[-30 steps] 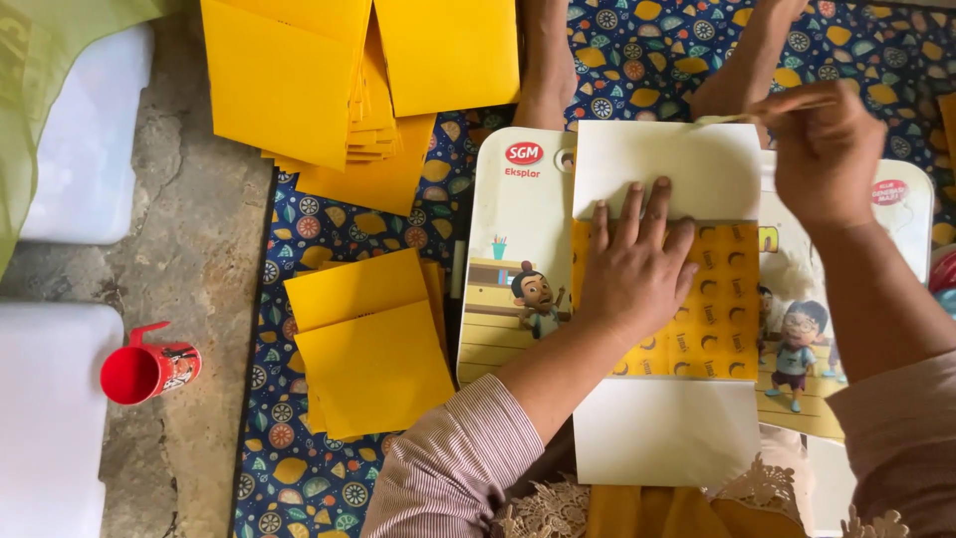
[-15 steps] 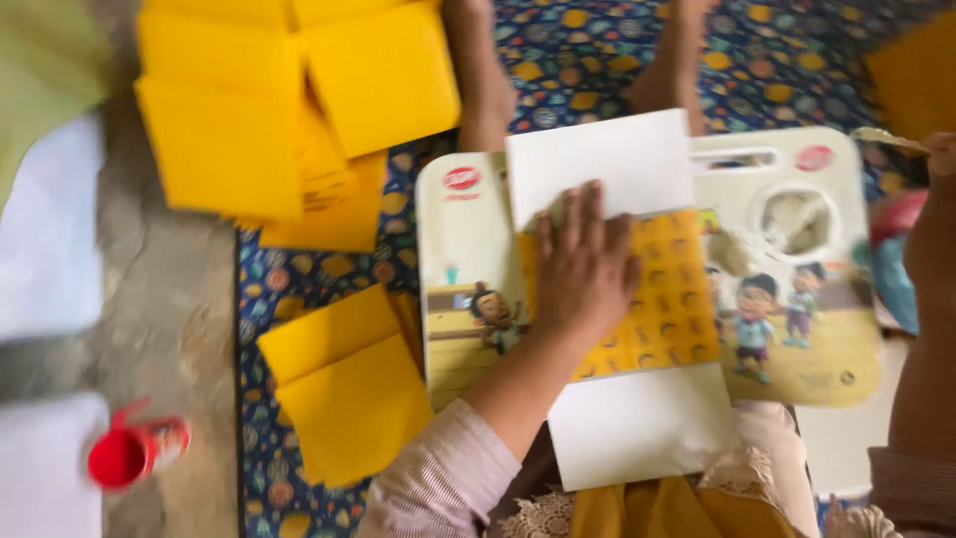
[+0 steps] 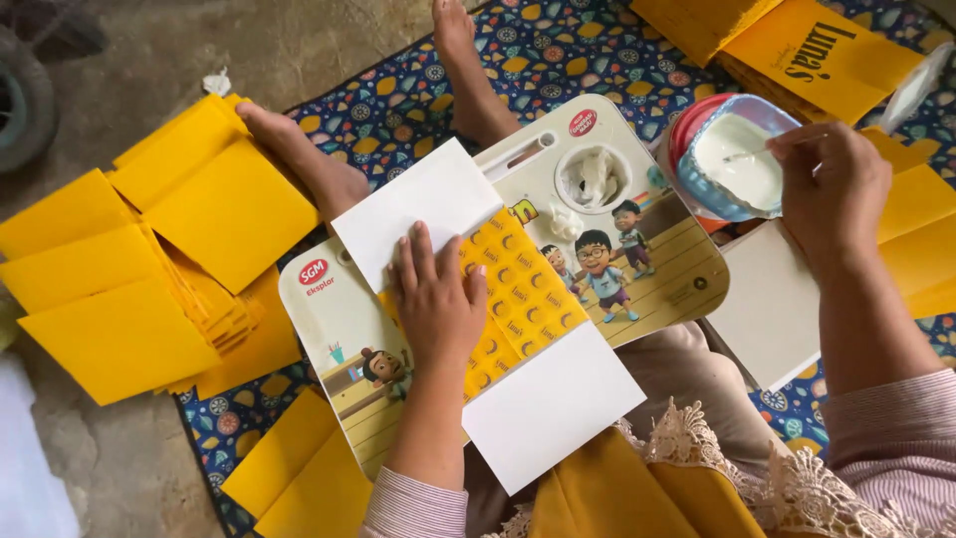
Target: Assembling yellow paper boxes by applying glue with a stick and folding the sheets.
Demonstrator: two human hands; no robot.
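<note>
Left hand (image 3: 435, 304) lies flat, fingers spread, palm pressing down on the white sheet (image 3: 488, 309) with its yellow patterned band, right in the middle of the lap tray (image 3: 687, 269). Nothing pinched there, just weight holding it. The sheet runs slantwise, from the tray's far left edge down over its near edge. Right hand (image 3: 832, 194) hovers off the tray's right edge, fingers curled tight around a thin stick (image 3: 742, 155) dipped into the bowl of white paste (image 3: 732, 159). Yellow folded papers (image 3: 149, 259) lie stacked on the mat (image 3: 418, 90), left of the tray.
</note>
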